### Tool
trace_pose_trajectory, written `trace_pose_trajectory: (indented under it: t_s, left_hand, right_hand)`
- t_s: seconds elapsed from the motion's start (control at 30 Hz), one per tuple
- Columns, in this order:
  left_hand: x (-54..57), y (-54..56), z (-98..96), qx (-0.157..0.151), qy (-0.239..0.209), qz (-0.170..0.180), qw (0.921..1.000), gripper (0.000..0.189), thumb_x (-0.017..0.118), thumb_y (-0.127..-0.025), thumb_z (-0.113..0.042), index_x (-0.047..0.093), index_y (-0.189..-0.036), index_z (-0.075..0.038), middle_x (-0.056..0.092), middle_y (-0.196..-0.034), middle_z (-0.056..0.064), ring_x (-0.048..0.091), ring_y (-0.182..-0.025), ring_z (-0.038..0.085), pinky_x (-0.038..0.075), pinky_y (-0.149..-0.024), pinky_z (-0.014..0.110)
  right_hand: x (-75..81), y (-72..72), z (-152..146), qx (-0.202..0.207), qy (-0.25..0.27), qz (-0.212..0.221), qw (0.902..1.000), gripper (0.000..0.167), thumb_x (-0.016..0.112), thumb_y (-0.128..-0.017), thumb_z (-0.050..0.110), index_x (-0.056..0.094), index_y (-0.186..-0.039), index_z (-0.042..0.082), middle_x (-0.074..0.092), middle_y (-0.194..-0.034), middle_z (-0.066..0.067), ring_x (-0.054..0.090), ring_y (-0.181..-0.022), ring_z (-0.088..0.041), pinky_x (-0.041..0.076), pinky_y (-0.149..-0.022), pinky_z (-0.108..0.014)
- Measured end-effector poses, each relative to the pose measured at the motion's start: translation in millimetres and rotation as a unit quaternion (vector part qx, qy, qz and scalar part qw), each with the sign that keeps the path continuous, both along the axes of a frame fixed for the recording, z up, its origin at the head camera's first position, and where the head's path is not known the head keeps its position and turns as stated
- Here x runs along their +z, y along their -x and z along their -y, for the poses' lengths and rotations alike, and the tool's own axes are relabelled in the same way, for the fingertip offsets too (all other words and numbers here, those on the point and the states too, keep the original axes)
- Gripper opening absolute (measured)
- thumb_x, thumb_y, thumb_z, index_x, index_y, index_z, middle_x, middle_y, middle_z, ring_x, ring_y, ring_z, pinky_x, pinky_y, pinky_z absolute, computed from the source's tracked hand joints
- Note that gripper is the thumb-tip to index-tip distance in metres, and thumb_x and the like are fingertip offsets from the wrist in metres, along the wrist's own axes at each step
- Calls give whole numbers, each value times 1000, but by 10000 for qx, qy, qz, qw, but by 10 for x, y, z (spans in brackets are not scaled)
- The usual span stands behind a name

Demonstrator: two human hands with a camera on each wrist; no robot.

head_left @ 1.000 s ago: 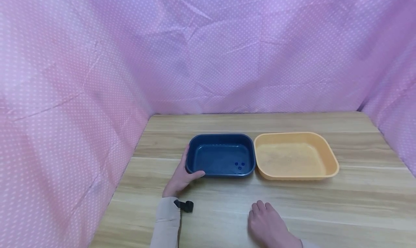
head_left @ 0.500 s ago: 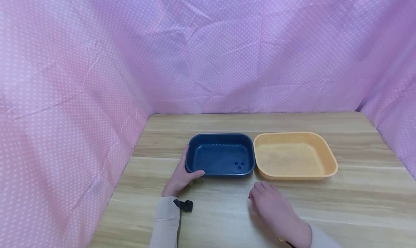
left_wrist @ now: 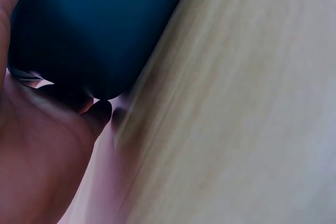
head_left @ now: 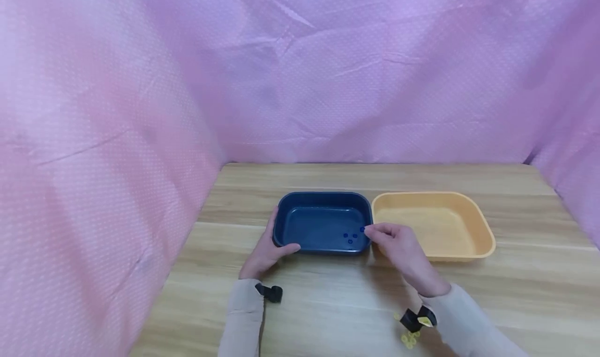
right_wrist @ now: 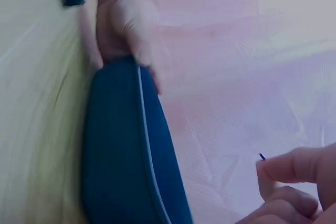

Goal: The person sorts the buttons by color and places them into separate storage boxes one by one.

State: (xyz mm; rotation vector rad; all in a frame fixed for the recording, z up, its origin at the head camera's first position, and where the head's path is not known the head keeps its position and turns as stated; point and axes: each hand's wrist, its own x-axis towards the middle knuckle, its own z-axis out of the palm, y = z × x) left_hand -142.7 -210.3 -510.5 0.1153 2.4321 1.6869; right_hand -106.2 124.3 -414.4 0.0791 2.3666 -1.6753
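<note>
My left hand (head_left: pixel 267 253) holds the near left corner of a dark blue plastic basin (head_left: pixel 309 227), thumb over the front rim and fingers along the left side. In the left wrist view the palm sits against the basin's corner (left_wrist: pixel 100 35). Over the basin's right rim, my right hand (head_left: pixel 400 247) pinches a small blue ring (head_left: pixel 362 229) between thumb and fingertips. The right wrist view shows that ring (right_wrist: pixel 262 156) edge-on as a thin dark sliver. Several similar blue pieces (head_left: pixel 350 241) appear inside the basin near its right front corner.
A light orange basin (head_left: pixel 436 229) stands against the blue one on its right, partly behind my right hand. Several small yellow rings (head_left: pixel 410 340) lie on the wooden table (head_left: pixel 323 305) near my right wrist. Pink dotted cloth (head_left: pixel 300 86) hangs behind and at the sides.
My right hand has moved forward from the table to the blue basin's right rim, bringing a blue ring. Yellow rings have come into sight behind it. My left hand keeps its hold.
</note>
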Motion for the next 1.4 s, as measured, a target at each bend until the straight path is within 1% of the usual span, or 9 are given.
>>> trace_pose_trajectory:
  t_s: [0.1,0.2,0.33,0.57,0.7,0.93,1.1,1.27,1.4]
  left_hand:
    - [-12,10,-14,25,7,-43,10000,116,84,-77,-26,0,-156,-34,4,-161,-11,8,-146,22,9,-115,57]
    - [5,7,-14,114,3,-160,9998,115,85,-76,-26,2,-157,-34,6,-160,-13,10,-146,21,10,-115,57]
    - [24,9,-15,134,35,-252,9996,115,84,-76,-26,3,-157,-33,8,-160,-12,12,-145,23,11,-114,57]
    - [13,2,-24,148,117,-220,9996,114,84,-76,-27,3,-157,-33,8,-161,-10,11,-146,23,11,-114,57]
    - [6,2,-29,144,81,-195,9997,114,84,-77,-27,3,-157,-33,8,-160,-12,11,-146,22,11,-115,57]
    - [-14,-3,-29,86,6,-180,9998,114,84,-77,-26,3,-157,-33,7,-160,-12,11,-146,22,10,-115,57]
    - [-44,-27,-40,49,1,-108,9999,114,84,-77,-26,3,-157,-32,7,-160,-11,11,-146,22,10,-115,57]
    - [-48,-25,-44,11,-47,-17,10000,113,83,-78,-29,3,-156,-38,6,-160,-14,10,-146,22,10,-115,57]
    - [4,46,-33,17,-11,-123,9999,112,83,-77,-30,3,-155,-42,6,-160,-13,11,-146,24,11,-114,59]
  right_hand:
    - [-9,48,-17,-20,247,389,9989,45,63,-92,47,70,-116,9,44,-62,-2,47,-65,-25,35,-55,-29]
    - [-30,95,-6,23,391,432,9983,46,62,-91,50,71,-114,11,37,-56,-3,45,-57,-25,33,-52,-30]
    - [-47,143,17,-25,507,428,9978,44,63,-91,50,71,-110,11,36,-56,-3,42,-54,-24,32,-51,-29]
    - [-75,164,16,-17,752,492,9960,44,63,-91,49,71,-107,9,35,-58,-3,43,-58,-32,32,-51,-27]
    - [-86,168,18,-51,795,523,9955,46,63,-90,51,71,-105,8,34,-58,-3,43,-59,-30,32,-52,-27]
    - [-81,198,38,-141,770,716,9944,51,63,-89,54,69,-115,11,36,-58,-2,42,-57,-24,33,-50,-27]
    - [-92,192,18,-252,933,837,9918,50,63,-90,52,67,-118,12,35,-59,0,39,-53,-20,31,-47,-26]
    - [-14,187,-73,-391,1070,745,9907,50,63,-91,50,66,-120,9,35,-59,1,37,-51,-18,31,-48,-28]
    - [125,191,-200,-371,1101,396,9924,54,64,-91,48,64,-120,3,35,-59,2,34,-51,-14,29,-48,-27]
